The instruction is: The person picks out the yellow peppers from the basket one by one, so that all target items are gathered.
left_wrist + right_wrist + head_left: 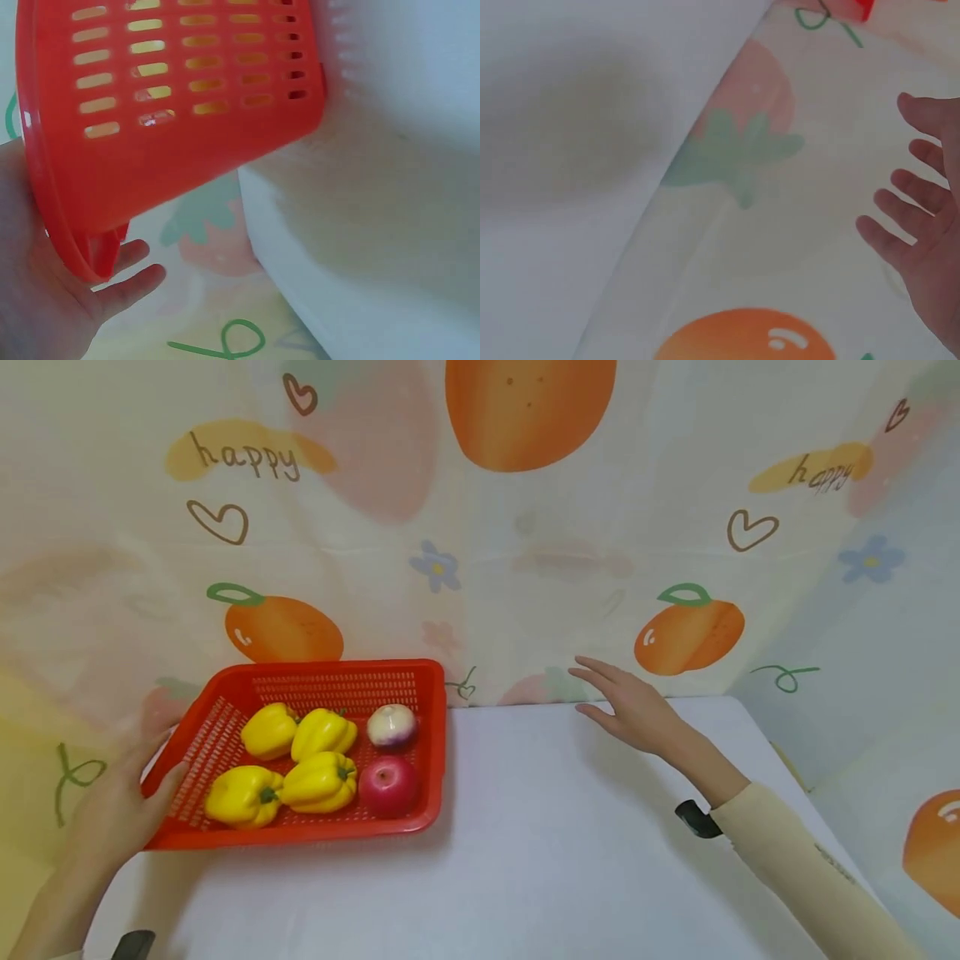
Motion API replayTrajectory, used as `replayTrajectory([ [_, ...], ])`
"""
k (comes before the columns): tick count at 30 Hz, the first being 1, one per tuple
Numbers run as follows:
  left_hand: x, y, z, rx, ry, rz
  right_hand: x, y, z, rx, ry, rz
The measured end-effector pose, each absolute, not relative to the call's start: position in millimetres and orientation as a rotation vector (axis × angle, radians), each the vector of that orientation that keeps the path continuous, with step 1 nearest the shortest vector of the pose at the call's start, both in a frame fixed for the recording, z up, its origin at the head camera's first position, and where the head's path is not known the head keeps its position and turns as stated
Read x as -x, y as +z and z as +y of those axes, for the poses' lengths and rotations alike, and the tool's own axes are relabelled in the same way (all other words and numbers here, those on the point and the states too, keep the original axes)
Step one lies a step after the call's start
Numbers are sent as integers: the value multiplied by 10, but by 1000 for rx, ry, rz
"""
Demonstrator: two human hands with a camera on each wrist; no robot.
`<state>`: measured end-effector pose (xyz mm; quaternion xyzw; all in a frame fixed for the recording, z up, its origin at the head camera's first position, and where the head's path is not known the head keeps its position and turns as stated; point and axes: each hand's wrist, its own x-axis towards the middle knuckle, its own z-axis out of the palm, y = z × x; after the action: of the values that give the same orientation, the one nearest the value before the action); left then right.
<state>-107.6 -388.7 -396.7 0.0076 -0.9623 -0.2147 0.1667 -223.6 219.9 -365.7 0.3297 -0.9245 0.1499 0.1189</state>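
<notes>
A red plastic basket (pixel 437 752) stands at the left of the white table and holds several yellow bell peppers (pixel 322 781). At its right end lie a white and purple turnip (pixel 392 725) and, nearer me, a round red apple (pixel 388 786). My left hand (pixel 123 810) grips the basket's left rim, thumb over the edge. In the left wrist view, fingertips (pixel 142 289) show beneath the rim by a small lug. Above the right part of the table, my right hand (pixel 637 710) hovers with fingers extended and holds nothing.
The white table (pixel 525 860) ends at a printed cloth backdrop (pixel 525 610) behind it, close to the basket's far side. Another stretch of cloth (pixel 885 693) borders the right side. Dark wrist straps (pixel 697 820) sit on both forearms.
</notes>
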Motion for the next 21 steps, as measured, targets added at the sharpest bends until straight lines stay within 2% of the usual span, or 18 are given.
replayTrajectory([
  [10, 1013, -4052, -3988, -110, -622, -2742, 2234, -3610, 1697, -1053, 663, -2712],
  [21, 1010, -4137, -3978, -240, -889, -2693, 2311, -3626, 1099, -1161, 680, -2688],
])
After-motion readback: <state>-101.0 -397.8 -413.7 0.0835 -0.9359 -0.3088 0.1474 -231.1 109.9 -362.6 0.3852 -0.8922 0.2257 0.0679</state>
